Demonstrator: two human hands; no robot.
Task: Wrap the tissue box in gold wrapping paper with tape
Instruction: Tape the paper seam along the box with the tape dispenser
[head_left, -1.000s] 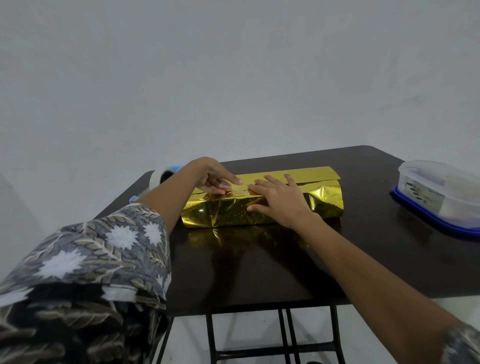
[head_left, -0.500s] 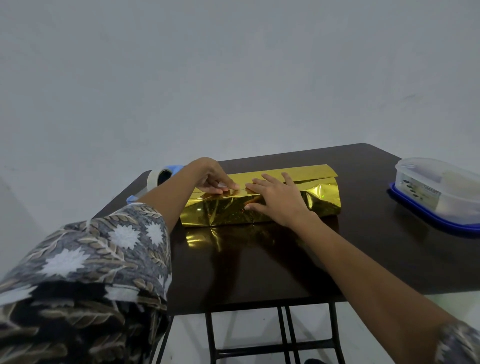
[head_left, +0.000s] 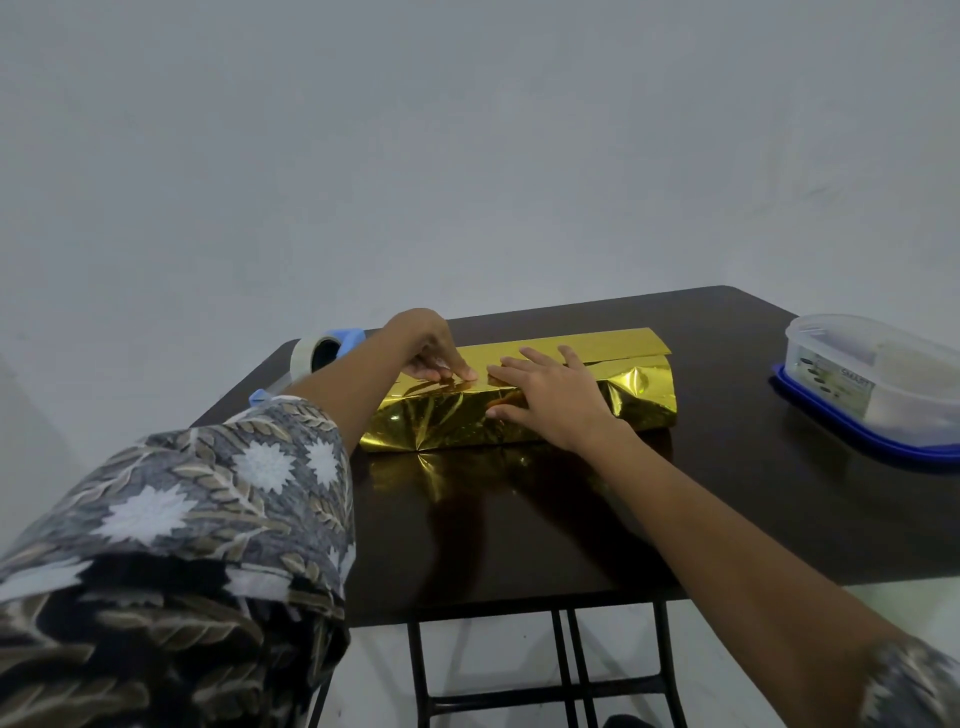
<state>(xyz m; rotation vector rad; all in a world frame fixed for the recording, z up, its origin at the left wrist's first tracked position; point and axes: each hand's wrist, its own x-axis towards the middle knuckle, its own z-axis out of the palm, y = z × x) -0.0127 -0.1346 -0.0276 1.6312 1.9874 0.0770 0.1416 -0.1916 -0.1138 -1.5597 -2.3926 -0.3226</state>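
The tissue box lies lengthwise across the dark table (head_left: 519, 525), fully covered by gold wrapping paper (head_left: 639, 400). A loose gold flap runs along its far top edge. My right hand (head_left: 550, 397) lies flat on the top of the box with fingers spread, the thumb on the near side. My left hand (head_left: 434, 353) has its fingertips bent down and pressed on the paper seam at the top left of the box. A roll of clear tape in a blue dispenser (head_left: 324, 351) sits behind my left wrist at the table's far left corner.
A clear plastic container with a blue lid under it (head_left: 872, 384) stands at the table's right edge. A plain grey wall rises behind. The table's black metal legs show below the front edge.
My left fingertips have shifted slightly along the seam on top of the box. The right hand has stayed flat in place.
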